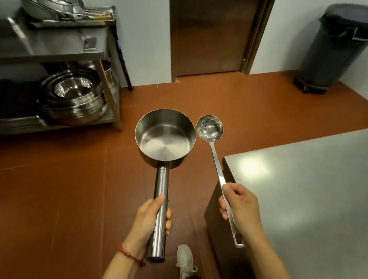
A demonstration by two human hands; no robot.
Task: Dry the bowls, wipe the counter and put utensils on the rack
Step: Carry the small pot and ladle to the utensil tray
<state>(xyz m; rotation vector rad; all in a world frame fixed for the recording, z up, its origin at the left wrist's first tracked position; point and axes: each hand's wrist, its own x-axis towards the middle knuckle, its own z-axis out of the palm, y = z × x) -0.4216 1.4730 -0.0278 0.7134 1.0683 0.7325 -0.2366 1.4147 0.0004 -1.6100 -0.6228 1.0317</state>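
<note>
We see a moderately lit room under overhead light, which leaves a soft white glare patch on the steel table [318, 193]. The saucepan [165, 135] and ladle [209, 128] shine with bright reflections. The rack [43, 60] at upper left is smeared and dark underneath. Wide-angle distortion bends the door frame [263, 19] and walls.

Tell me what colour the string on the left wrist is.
Red: the wrist string shows clearly in the head view, just behind the left hand.
</note>
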